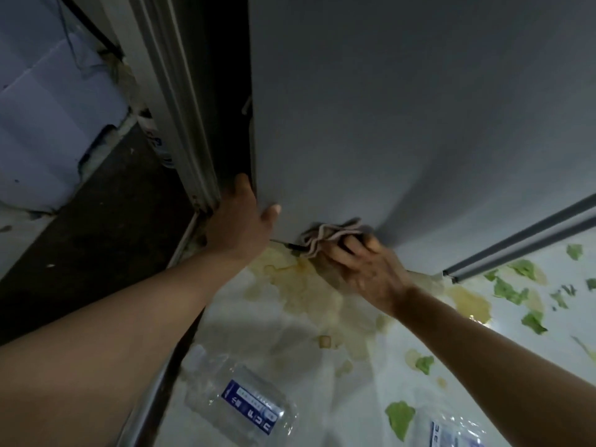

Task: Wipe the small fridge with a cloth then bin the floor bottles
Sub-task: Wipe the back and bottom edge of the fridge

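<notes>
cloth (329,237): bunched pinkish rag, pressing against the fridge side (403,124) at its bottom edge, just above the floor (322,366). Judging soft, light and limp; it is taking whatever shape the fingers give it, so a wad in the fist works better than a flat sheet.
right hand (364,269): fingers curling round the cloth and gripping it from below, pushing it onto the panel.
left hand (240,221): bracing at the fridge's lower front corner, fingers wrapping the edge, thumb lying on the side panel. Holding the corner, nothing else in it.
fridge side: smooth grey panel, looks stiff and slick; cloth should be sliding easily on it.
near bottle (238,404): clear plastic with blue label, lying on its side on the floor below the fridge, under the left forearm. Looks empty, so likely light, crushable, prone to rolling; taking it round the body seems best. Cap end blurred.
second bottle (451,430): same kind, further right from the fridge's corner, cut off by the frame edge; contents unclear.
bin: not in view.
floor: pale sheet with yellowish stains and green leaf scraps spreading right of the fridge.
</notes>
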Demonstrator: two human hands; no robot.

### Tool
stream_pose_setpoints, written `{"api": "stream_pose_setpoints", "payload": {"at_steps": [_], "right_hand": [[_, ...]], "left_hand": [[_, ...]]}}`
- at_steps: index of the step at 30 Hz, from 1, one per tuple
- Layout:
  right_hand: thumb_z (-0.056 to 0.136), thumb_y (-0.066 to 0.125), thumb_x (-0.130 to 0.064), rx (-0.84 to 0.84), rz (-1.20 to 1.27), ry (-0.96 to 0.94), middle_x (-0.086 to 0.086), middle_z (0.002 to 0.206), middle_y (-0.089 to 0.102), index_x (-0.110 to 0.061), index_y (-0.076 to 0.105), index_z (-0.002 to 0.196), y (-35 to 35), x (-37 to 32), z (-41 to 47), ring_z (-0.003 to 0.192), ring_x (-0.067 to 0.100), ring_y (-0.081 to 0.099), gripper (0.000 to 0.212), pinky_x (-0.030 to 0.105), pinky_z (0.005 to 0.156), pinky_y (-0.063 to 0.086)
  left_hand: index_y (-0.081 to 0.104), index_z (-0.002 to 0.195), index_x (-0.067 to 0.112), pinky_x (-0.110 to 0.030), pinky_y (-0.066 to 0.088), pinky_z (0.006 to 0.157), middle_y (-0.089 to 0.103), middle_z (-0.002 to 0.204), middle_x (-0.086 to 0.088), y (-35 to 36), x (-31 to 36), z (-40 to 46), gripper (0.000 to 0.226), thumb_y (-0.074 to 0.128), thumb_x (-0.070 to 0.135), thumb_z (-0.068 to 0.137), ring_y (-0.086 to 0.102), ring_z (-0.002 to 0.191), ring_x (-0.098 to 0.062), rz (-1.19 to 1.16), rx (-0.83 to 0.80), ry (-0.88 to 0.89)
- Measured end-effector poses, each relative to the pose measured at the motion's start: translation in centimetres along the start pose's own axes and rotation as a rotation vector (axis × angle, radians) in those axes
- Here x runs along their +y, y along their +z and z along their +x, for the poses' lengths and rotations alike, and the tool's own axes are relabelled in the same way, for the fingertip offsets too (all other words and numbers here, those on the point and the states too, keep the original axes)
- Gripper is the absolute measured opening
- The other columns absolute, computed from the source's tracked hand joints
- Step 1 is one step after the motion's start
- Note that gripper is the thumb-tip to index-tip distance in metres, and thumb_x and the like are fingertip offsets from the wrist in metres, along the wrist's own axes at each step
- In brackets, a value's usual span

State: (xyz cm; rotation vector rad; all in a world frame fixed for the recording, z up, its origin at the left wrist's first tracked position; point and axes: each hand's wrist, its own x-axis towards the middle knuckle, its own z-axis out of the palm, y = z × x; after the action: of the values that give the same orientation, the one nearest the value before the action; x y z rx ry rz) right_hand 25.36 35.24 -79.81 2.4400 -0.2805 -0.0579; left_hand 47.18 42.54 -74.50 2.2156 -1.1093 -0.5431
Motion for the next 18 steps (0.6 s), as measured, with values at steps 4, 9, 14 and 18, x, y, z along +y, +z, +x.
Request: {"api": "stream_pose_setpoints", "payload": {"at_steps": [4,9,14,18], "right_hand": [[0.094,0.046,-0.009,0.297,0.082,0.196,-0.003,0.131,0.051,-0.028,0.057,0.131,-1.7,4.0,-2.4,0.096,0.024,0.048,0.043,0.036,0.077,0.034],[0.084,0.054,-0.008,0.195,0.091,0.204,0.000,0.136,0.046,-0.026,0.052,0.136,-1.0,3.5,-3.2,0.099,0.027,0.046,0.055,0.036,0.078,0.034],[0.083,0.041,-0.006,-0.236,0.062,-0.069,-0.002,0.146,0.035,-0.024,0.020,0.151,-0.1,1.8,-4.9,0.120,0.023,0.044,0.073,0.035,0.097,0.041],[0.084,0.060,-0.017,-0.071,0.030,0.041,-0.008,0.136,0.050,-0.031,0.055,0.132,-1.1,4.0,-6.0,0.110,0.020,0.045,0.051,0.034,0.090,0.034]], "left_hand": [[0.035,0.123,0.005,-0.053,0.046,0.086,0.055,0.121,-0.021,0.7,0.2,-0.4,0.047,0.055,0.032,0.090,0.055,0.107,-0.043,0.032,0.019,-0.010],[0.034,0.124,0.004,-0.052,0.047,0.088,0.057,0.121,-0.021,0.9,-0.1,-0.4,0.048,0.055,0.032,0.091,0.056,0.109,-0.041,0.025,0.035,-0.022],[0.035,0.126,0.002,-0.052,0.046,0.089,0.057,0.122,-0.024,0.8,-0.1,0.0,0.052,0.057,0.032,0.090,0.055,0.110,-0.044,0.093,0.059,-0.001],[0.037,0.122,0.000,-0.052,0.047,0.086,0.058,0.118,-0.026,1.1,-0.2,0.0,0.049,0.059,0.029,0.089,0.055,0.108,-0.046,0.104,0.099,0.013]]}}
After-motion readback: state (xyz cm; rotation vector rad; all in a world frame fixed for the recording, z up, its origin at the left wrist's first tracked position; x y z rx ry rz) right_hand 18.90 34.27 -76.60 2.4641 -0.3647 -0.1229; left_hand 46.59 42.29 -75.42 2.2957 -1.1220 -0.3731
